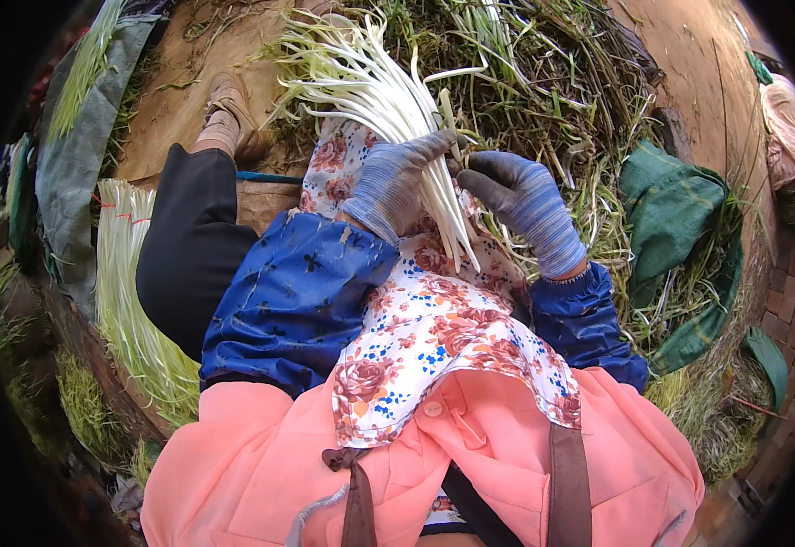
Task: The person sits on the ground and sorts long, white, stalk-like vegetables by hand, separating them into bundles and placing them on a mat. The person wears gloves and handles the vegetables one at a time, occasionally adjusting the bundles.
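My left hand (pixel 397 179), in a blue-grey knit glove with dark fingertips, grips a bunch of long white vegetable stalks (pixel 377 92). Their yellowish leafy tips fan out to the upper left, and the bare white ends point down over my lap. Close by on the right, my gloved right hand (pixel 524 202) has thumb and fingers brought together at a short pale stalk (pixel 449 123) beside the bunch. The exact contact at the fingertips is partly hidden. Under both hands lies a floral apron (pixel 431 328) across my lap.
Loose green and brown plant trimmings (pixel 547 89) are heaped ahead. Tied pale stalks (pixel 124 253) with red bands lie by my bent leg (pixel 192 253). Grey cloth (pixel 83 178) bears more stalks at the left; green cloth (pixel 670 212) lies at the right. A brick floor (pixel 790 294) shows beyond.
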A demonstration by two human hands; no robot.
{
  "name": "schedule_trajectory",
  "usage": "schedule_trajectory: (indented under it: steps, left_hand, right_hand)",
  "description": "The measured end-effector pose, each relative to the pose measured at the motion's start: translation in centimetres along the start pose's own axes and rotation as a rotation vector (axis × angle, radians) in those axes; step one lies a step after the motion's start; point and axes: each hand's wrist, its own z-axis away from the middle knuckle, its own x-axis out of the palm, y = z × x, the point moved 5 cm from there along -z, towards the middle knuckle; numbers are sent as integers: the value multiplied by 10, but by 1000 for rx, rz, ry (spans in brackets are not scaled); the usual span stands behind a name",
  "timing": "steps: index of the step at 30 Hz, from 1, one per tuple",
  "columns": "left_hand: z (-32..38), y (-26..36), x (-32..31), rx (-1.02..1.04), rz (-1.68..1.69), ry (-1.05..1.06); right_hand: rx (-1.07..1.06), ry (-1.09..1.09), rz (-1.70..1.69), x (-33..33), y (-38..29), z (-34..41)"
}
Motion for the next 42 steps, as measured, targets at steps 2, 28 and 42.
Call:
schedule_trajectory:
  steps: [2,28,42]
  left_hand:
    - [9,7,8,96,-133,-13]
    - [12,42,-17,167,110,-261]
    - [6,50,-20,95,163,-346]
  right_hand:
    - [123,13,-333,-7,4,-6]
    - [-294,-480,-195,2,-34,-87]
    - [-17,-300,-509,-1,7,-54]
